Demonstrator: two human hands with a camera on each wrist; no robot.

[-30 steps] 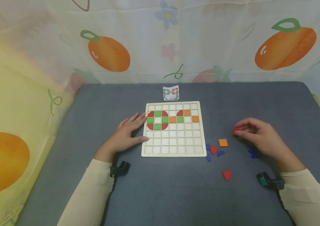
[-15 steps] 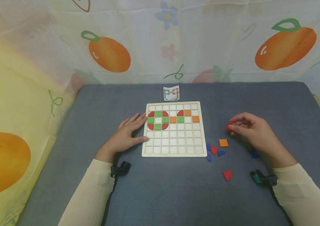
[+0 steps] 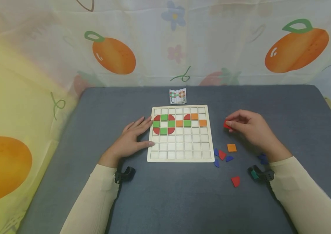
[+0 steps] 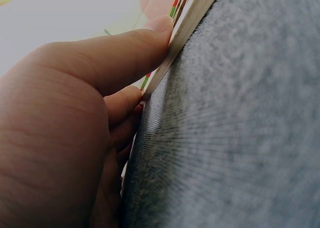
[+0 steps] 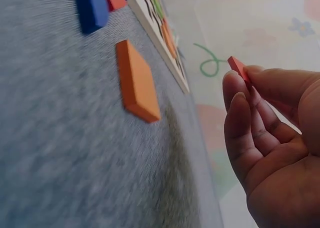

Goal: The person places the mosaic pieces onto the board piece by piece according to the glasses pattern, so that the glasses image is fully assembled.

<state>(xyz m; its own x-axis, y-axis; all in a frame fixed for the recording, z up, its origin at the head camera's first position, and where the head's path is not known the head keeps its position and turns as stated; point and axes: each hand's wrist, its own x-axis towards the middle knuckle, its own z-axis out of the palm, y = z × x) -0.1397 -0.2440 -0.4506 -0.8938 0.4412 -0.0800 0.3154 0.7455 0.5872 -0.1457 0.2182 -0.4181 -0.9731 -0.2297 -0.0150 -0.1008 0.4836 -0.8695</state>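
Note:
A pale wooden grid board [image 3: 183,146] lies on the table with red, green and orange tiles set in its upper cells. My left hand [image 3: 128,139] rests at the board's left edge, fingers spread, with fingertips and thumb tip on the rim. Thumb and fingers of my right hand [image 3: 248,128] pinch a red tile [image 3: 227,124] to the right of the board. In the right wrist view the red tile [image 5: 238,67] stands out beyond the thumb tip, well above the cloth. Below that hand an orange square tile [image 3: 232,148] lies on the table.
By the board's lower right corner lie a red tile [image 3: 222,155] and several blue pieces [image 3: 229,158]. Another red tile [image 3: 235,181] lies nearer the front. More blue pieces [image 3: 262,158] are beside the right forearm. A small printed pattern card [image 3: 178,96] stands behind the board.
My right hand has moved left and away from me toward the board, carrying the red tile. The left hand has stayed at the board's edge.

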